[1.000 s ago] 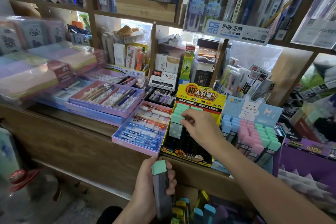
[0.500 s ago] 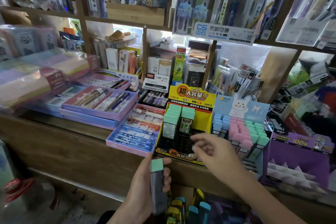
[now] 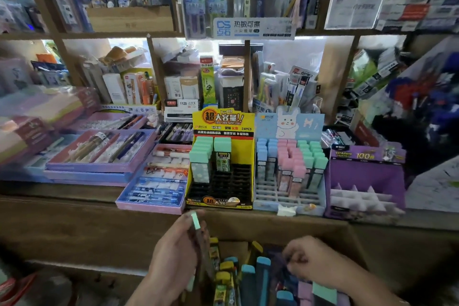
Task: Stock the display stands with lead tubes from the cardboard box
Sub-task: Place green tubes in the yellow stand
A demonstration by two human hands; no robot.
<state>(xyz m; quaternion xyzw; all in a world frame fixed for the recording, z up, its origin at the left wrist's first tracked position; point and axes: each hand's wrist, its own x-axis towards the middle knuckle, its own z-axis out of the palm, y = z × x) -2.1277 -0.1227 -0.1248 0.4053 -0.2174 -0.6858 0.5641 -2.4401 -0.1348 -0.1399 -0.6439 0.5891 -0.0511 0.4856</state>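
A mint-capped lead tube [image 3: 197, 223] stands upright in the left hand [image 3: 173, 261], whose fingers curl round its dark body. Just right of that hand, more tubes [image 3: 255, 278] with blue, yellow, pink and mint caps stand packed in the cardboard box [image 3: 233, 247]. The right hand [image 3: 308, 261] hangs over them with its fingers curled; blur hides whether it pinches anything. Above both hands, on the counter [image 3: 74, 189], the yellow display stand [image 3: 223, 122] carries mint-capped tubes in its left columns. The rabbit-card stand [image 3: 289, 124] touches its right side, and the purple stand [image 3: 365, 176] is farther right.
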